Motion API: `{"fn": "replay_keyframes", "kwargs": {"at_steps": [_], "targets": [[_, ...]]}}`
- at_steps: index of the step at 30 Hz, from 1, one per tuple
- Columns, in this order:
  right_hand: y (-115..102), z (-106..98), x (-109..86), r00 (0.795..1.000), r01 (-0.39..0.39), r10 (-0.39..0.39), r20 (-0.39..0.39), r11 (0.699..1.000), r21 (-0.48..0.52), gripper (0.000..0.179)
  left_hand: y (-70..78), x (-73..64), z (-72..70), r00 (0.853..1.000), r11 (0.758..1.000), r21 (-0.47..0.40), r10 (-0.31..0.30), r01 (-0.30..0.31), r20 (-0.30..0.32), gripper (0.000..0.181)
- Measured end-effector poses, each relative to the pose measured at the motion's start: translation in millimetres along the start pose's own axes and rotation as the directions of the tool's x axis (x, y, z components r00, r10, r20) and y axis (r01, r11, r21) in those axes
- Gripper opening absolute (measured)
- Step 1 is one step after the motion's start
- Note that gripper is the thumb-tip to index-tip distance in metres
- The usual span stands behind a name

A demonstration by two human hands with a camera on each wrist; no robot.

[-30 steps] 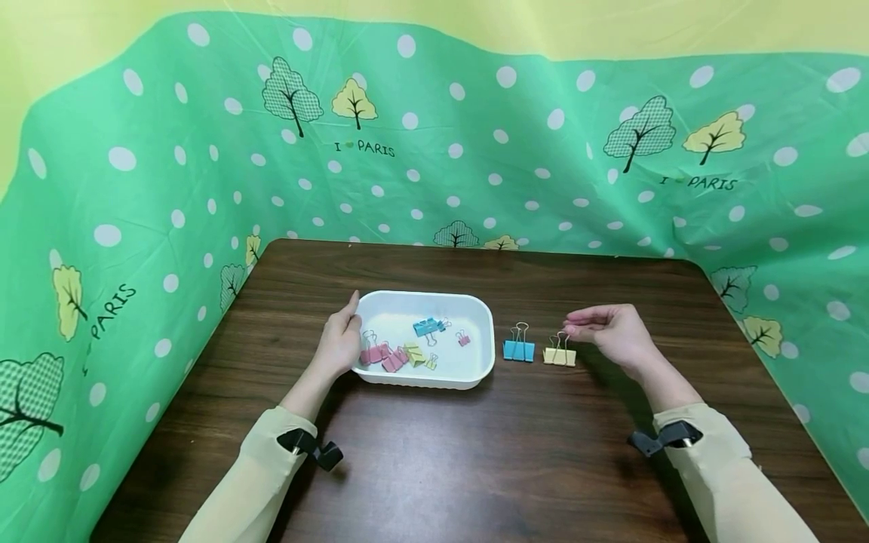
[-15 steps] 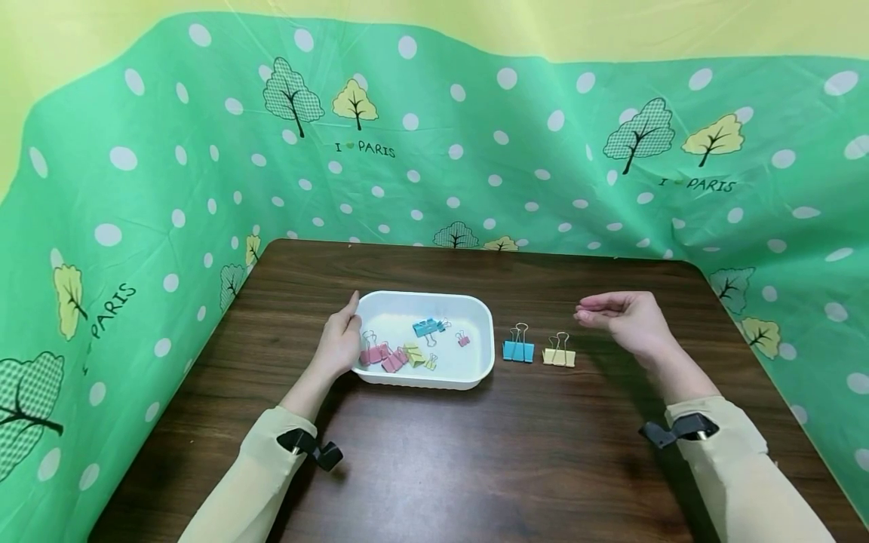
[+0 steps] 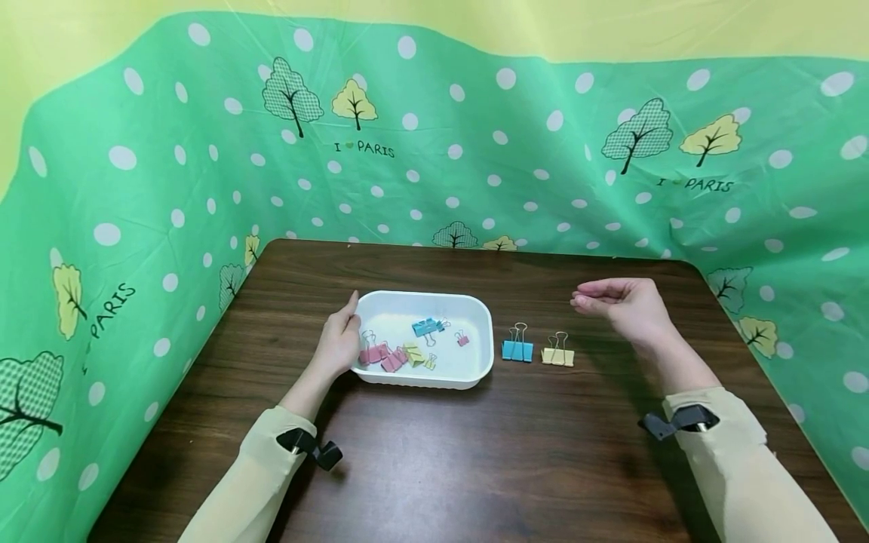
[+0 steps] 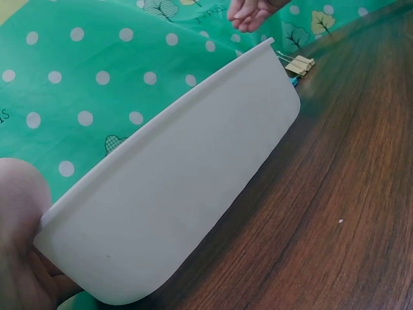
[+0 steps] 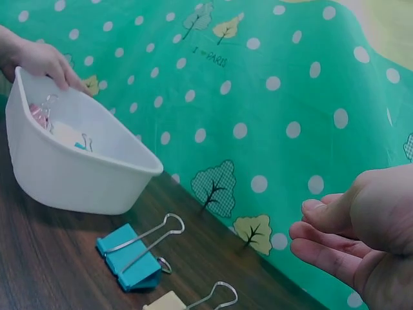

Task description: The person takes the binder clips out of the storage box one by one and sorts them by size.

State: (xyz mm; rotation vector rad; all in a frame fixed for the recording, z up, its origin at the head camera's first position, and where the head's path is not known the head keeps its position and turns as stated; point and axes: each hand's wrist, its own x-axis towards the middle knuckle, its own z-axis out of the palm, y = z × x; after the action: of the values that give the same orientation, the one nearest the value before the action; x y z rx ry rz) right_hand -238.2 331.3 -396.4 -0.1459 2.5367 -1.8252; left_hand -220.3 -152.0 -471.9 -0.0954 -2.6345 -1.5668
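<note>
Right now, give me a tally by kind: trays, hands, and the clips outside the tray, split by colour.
Tray: 1
Hands: 2, left hand and right hand
Blue clip outside: 1
Yellow clip outside: 1
Total: 5

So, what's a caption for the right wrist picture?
A blue clip and a cream clip beside a white tub holding more clips.
</note>
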Motion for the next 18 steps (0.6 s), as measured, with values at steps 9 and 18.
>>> {"fn": "replay_keyframes", "kwargs": {"at_steps": [9,18], "targets": [[-13,14,3.0,0.999,0.028,-0.028,0.018,0.999,-0.020,0.037,-1.2,0.2,-0.5,1.000,1.000,0.003,0.009,-0.009,-0.002,0.052],[-21,39,10.1,0.996,0.042,-0.045,0.073,0.998,0.052,0.033,-2.5,-0.3,-0.3,1.000,1.000,-0.020,0.003,-0.003,-0.009,0.052]]}}
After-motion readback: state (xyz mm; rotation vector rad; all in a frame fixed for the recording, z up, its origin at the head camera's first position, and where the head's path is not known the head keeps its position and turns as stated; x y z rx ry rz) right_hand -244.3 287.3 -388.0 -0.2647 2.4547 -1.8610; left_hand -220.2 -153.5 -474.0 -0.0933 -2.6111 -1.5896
